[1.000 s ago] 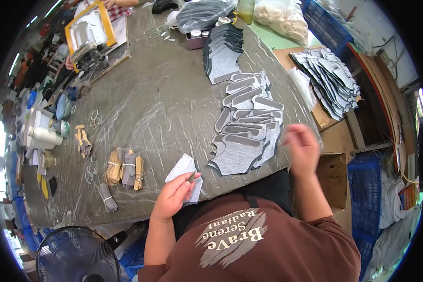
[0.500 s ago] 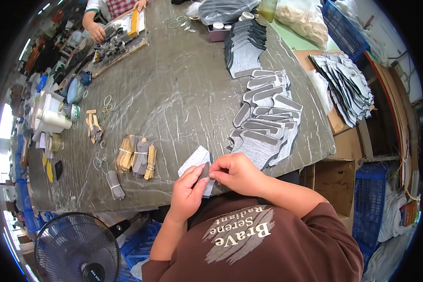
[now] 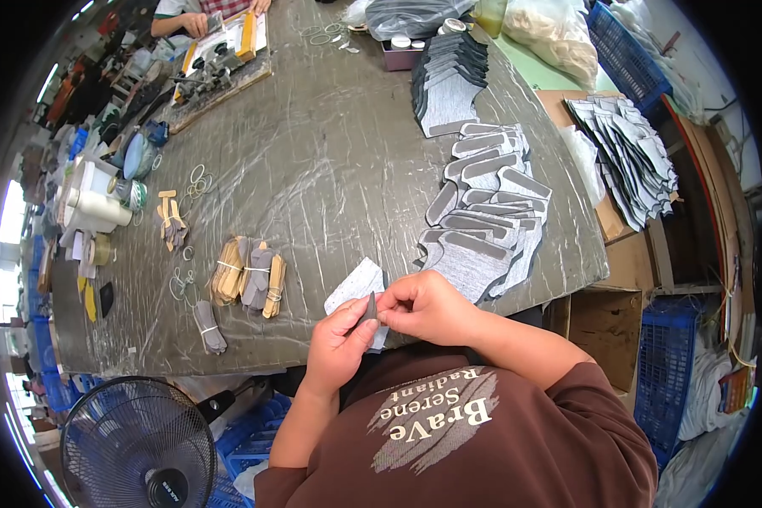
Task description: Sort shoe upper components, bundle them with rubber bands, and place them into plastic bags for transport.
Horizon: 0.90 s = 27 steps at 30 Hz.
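Close to the table's near edge, my left hand [image 3: 337, 345] grips a small dark grey strip [image 3: 370, 310] between thumb and fingers, its tip pointing up. My right hand [image 3: 432, 311] is closed in a pinch against the strip's right edge; what sits between its fingertips is too small to make out. Under and behind my hands lies a light grey fabric piece [image 3: 356, 284], partly covered by them. To the right, overlapping light grey cut pieces [image 3: 474, 254] with dark grey strips on them are spread in a pile.
Banded bundles of tan and grey strips [image 3: 258, 275] and a smaller grey bundle [image 3: 209, 328] lie left. Another fabric stack [image 3: 450, 93] stands farther back. A black fan [image 3: 140, 444] is at lower left. Across the table, a person's hand [image 3: 196, 24] is beside a framed board [image 3: 220, 63].
The dark grey strip has turned more upright and edge-on in my left hand. My right hand stays pinched beside it. The person across the table has shifted a hand over the board.
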Available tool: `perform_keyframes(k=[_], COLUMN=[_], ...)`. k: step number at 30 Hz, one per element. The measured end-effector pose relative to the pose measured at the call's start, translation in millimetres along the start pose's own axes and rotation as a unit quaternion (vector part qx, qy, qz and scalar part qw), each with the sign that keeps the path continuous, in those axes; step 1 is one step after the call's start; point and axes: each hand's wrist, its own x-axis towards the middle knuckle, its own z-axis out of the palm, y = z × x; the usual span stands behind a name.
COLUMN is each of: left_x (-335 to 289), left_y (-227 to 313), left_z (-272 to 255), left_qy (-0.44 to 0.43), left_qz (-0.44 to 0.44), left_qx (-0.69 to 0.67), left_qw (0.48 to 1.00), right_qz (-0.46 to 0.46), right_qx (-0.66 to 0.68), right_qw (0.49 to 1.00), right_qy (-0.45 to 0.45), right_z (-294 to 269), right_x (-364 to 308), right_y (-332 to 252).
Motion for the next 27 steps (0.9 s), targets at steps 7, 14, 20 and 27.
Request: perform_keyframes(k=[7,14,20,27], left_x=[-1,3,10,-11], left_y=[-3,-7,15,-12], left_z=[4,-5,-14,-56], left_qy=[-0.032,0.078,-0.015,0.284], left_qz=[-0.011,-0.003,0.279,-0.029], left_qx=[-0.127,-0.260,0.302,-0.025], left_qw=[0.991,0.962,0.911,0.958], right_qz=[0.035,0.033,-0.035,-0.109], right_qx=[0.235,0.349,0.238,-0.144], right_qw=[0.971,0.936,0.967,0.974], right_qy=[-0.037,-0.026,-0.078,0.135], right_z=[6,6,19,-17], right_x=[1,6,6,26], right_y=[7,20,36,12])
